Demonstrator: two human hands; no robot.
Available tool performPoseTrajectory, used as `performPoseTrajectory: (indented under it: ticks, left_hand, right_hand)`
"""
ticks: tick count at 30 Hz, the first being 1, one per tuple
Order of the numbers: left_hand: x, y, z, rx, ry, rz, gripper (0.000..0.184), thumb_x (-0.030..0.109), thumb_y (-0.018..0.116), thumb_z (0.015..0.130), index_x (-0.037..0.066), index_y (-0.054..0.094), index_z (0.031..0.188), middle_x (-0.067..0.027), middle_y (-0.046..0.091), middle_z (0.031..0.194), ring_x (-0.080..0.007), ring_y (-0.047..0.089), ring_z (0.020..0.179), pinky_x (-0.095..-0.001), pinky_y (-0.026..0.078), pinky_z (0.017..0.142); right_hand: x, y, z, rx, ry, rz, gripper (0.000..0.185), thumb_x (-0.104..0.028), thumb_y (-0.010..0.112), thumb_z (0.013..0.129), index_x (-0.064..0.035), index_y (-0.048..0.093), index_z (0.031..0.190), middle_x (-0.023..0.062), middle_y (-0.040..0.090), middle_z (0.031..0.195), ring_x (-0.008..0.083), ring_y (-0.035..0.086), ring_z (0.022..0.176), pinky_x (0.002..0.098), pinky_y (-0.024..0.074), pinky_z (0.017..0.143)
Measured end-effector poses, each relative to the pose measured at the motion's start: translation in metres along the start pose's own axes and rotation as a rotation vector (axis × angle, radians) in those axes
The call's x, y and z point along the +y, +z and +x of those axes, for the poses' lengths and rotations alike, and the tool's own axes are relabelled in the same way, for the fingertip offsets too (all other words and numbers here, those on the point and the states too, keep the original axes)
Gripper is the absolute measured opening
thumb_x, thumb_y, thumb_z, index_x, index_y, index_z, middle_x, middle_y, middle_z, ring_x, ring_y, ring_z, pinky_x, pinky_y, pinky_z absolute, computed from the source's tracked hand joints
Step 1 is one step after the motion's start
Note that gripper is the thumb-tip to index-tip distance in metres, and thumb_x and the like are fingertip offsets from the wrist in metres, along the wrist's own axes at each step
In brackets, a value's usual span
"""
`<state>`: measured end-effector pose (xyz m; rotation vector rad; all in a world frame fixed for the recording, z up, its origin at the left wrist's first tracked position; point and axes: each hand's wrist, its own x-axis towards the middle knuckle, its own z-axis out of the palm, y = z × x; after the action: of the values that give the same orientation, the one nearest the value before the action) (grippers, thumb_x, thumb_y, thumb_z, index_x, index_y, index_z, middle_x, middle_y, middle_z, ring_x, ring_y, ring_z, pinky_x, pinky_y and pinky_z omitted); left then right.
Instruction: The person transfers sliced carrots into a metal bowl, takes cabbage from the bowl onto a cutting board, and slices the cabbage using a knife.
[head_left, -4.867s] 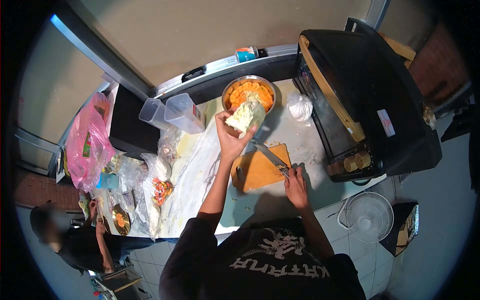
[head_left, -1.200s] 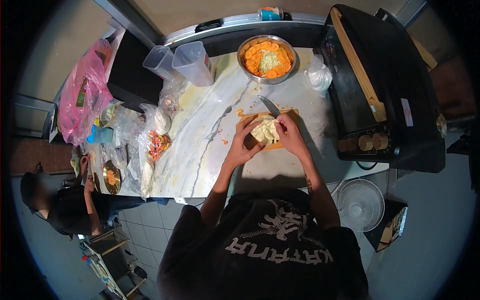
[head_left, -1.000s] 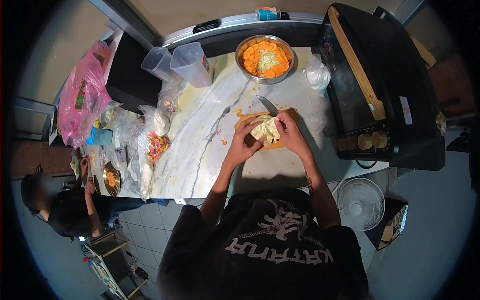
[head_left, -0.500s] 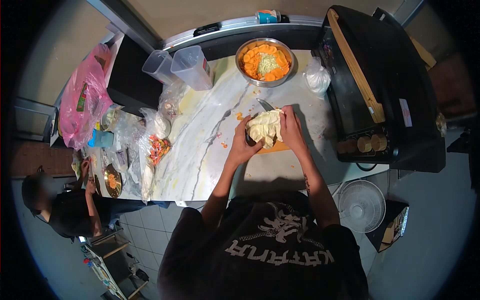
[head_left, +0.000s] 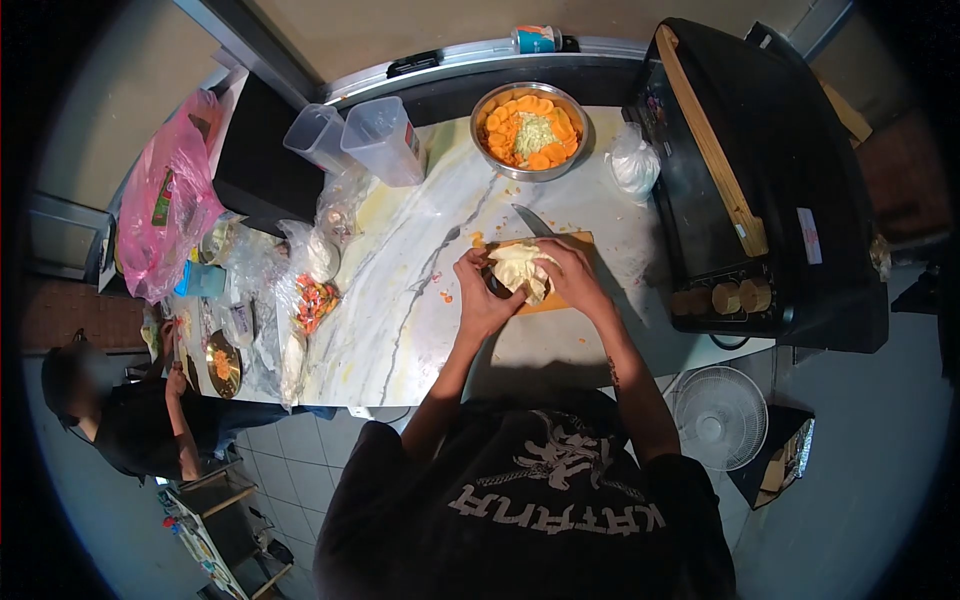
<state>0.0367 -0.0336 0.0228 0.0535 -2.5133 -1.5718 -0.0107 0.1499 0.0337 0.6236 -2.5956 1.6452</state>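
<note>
Pale, leafy cabbage (head_left: 522, 270) is held between my two hands, low over the orange cutting board (head_left: 580, 262). My left hand (head_left: 484, 298) grips its left side, and my right hand (head_left: 574, 277) has its fingers on the upper right side. Beyond my hands a knife (head_left: 528, 218) lies with its blade tip pointing away; its handle is hidden. Small orange and pale scraps are scattered around the board. Farther back stands a steel bowl (head_left: 480, 158) with sliced carrots around a heap of chopped pale pieces.
A black oven (head_left: 790, 200) stands at the right, beside a bag of white powder (head_left: 633, 163). Two clear containers (head_left: 385, 142) are at the back left. Plastic bags (head_left: 170, 210) and a gold plate (head_left: 224, 362) line the left, where another person (head_left: 130, 425) works.
Earlier my left hand held the cabbage up near the bowl and my right hand was on the knife. Now the knife lies down, both hands hold the cabbage, and they have shifted slightly within the last second.
</note>
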Motion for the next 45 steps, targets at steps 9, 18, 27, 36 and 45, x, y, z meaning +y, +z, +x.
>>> performPoseTrajectory:
  ticks: [9,18,27,36,45]
  left_hand:
    - [0.021,0.005,0.000,-0.109,0.090,0.305,0.084,0.030,0.087,0.063,-0.002,0.050,0.132,-0.0285,0.060,0.116,-0.0464,0.054,0.110,-0.0499,0.047,0.094]
    - [0.017,-0.014,0.018,-0.183,0.095,0.136,0.079,0.022,0.085,0.063,-0.004,0.053,0.129,-0.0255,0.067,0.114,-0.0326,0.067,0.105,-0.0409,0.054,0.090]
    - [0.009,-0.027,0.020,-0.271,-0.456,-0.825,0.048,0.013,0.062,0.094,0.002,0.048,0.139,-0.0141,0.061,0.128,-0.0264,0.064,0.111,-0.0368,0.056,0.092]
    - [0.051,-0.013,0.136,-0.412,-0.433,-1.268,0.065,0.051,0.047,0.096,0.005,0.041,0.142,-0.0182,0.054,0.135,-0.0357,0.061,0.115,-0.0468,0.054,0.097]
    - [0.057,0.023,0.237,-0.337,-0.357,-0.879,0.069,0.044,0.070,0.087,0.005,0.045,0.138,-0.0158,0.059,0.127,-0.0305,0.065,0.107,-0.0417,0.057,0.090]
  right_hand:
    - [-0.031,-0.026,0.015,0.328,0.210,-0.057,0.025,-0.015,0.056,0.098,0.0052,0.061,0.112,0.0278,0.066,0.102,0.0425,0.065,0.087,0.0414,0.0491,0.080]
    - [-0.041,-0.059,0.006,0.598,0.208,0.124,0.026,-0.018,0.056,0.100,0.0066,0.060,0.105,0.0182,0.066,0.088,0.0206,0.060,0.079,0.0336,0.0481,0.076]
    - [-0.045,-0.062,-0.031,0.603,0.374,0.146,0.029,-0.022,0.055,0.101,0.0051,0.063,0.108,0.0138,0.067,0.091,0.0146,0.061,0.084,0.0325,0.0487,0.078]
    - [-0.051,-0.071,-0.052,0.667,0.354,0.156,0.031,-0.025,0.056,0.100,0.0048,0.064,0.103,0.0156,0.067,0.089,0.0179,0.061,0.083,0.0346,0.0482,0.077]
    - [-0.002,-0.057,-0.080,0.717,0.445,0.073,0.037,-0.031,0.057,0.097,0.0051,0.063,0.101,0.0211,0.066,0.090,0.0318,0.062,0.087,0.0414,0.0462,0.080]
